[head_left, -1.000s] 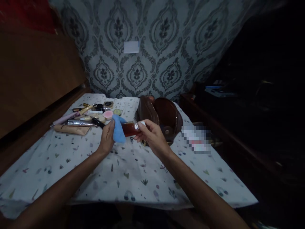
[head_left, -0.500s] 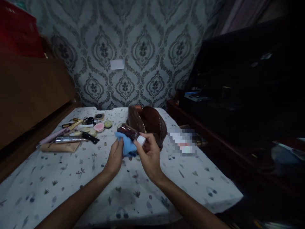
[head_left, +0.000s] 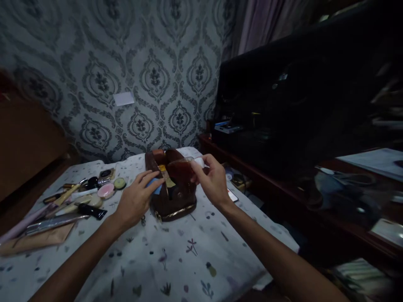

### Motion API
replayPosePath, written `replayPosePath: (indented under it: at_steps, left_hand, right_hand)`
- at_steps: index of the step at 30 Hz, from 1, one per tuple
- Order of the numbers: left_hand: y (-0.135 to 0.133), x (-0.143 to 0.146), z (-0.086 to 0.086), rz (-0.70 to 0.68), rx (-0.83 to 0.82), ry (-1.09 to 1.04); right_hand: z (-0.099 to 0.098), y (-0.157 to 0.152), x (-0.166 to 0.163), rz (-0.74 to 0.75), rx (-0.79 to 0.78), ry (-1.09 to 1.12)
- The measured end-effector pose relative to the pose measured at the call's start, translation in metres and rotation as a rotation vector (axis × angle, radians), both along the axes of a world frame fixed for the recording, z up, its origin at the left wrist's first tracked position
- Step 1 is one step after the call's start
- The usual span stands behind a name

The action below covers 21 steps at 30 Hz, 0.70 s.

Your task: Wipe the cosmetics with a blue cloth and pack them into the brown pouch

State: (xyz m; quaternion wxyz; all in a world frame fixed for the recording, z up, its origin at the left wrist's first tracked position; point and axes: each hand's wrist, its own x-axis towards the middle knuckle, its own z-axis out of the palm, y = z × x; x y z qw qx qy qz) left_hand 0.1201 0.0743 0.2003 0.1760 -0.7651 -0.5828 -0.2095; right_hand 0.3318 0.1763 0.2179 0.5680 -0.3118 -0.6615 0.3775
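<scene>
Wallpaper [head_left: 154, 77]: grey damask pattern behind a cloth-covered table [head_left: 176, 268].
Brown bag [head_left: 173, 208]: gaping open near the table's far edge; something yellow [head_left: 162, 167] shows inside, too dim to name.
Bottle [head_left: 180, 170]: reddish-brown, tilted at the bag's mouth; how far in, I cannot tell.
Right hand [head_left: 212, 180]: fingers grasp the bottle at its white cap [head_left: 199, 161].
Left hand [head_left: 134, 199]: fingers hold a blue cloth [head_left: 155, 186] against the bag's side.
Round containers: pink [head_left: 106, 191] and green [head_left: 119, 183], among cosmetics [head_left: 56, 222] along the table's left edge.

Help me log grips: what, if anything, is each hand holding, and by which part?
Right hand: a reddish-brown bottle, by its white cap. Left hand: a blue cloth at its fingers, the exact hold hidden.
</scene>
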Motion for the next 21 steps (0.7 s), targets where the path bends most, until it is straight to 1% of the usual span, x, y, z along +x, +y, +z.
replayPosePath:
  at_steps: [3, 6, 7, 9, 11, 13, 14, 15, 16, 17, 19, 21]
  left_hand:
    - [0.006, -0.003, -0.002, -0.029, 0.012, 0.075]
    - [0.005, -0.007, -0.002, -0.046, 0.055, 0.029]
    - [0.004, -0.010, -0.003, -0.030, 0.059, 0.008]
    - [0.000, -0.025, -0.007, 0.053, 0.029, -0.011]
    - [-0.007, -0.048, -0.014, 0.161, -0.096, 0.036]
    - [-0.014, -0.075, -0.019, 0.226, -0.325, 0.131]
    - [-0.016, -0.088, -0.018, 0.239, -0.440, 0.161]
    - [-0.017, -0.097, -0.014, 0.240, -0.537, 0.181]
    - [-0.015, -0.103, -0.007, 0.241, -0.587, 0.178]
    - [-0.010, -0.105, 0.004, 0.245, -0.594, 0.153]
    - [0.012, -0.095, 0.030, 0.208, -0.543, 0.064]
    - [0.047, -0.075, 0.055, 0.129, -0.461, -0.015]
  right_hand:
    - [0.001, 0.013, 0.003, -0.089, 0.085, -0.154]
    - [0.004, 0.023, 0.002, -0.177, 0.221, -0.291]
    - [0.005, 0.026, 0.000, -0.192, 0.263, -0.329]
    - [0.008, 0.031, -0.004, -0.204, 0.331, -0.400]
    - [0.012, 0.037, -0.008, -0.193, 0.373, -0.470]
    - [0.016, 0.043, -0.014, -0.188, 0.395, -0.558]
    - [0.019, 0.046, -0.018, -0.191, 0.401, -0.611]
    - [0.022, 0.049, -0.022, -0.198, 0.406, -0.668]
    - [0.026, 0.052, -0.026, -0.207, 0.411, -0.725]
    - [0.029, 0.055, -0.031, -0.214, 0.416, -0.778]
    - [0.035, 0.061, -0.042, -0.217, 0.423, -0.868]
    - [0.038, 0.068, -0.053, -0.213, 0.419, -0.944]
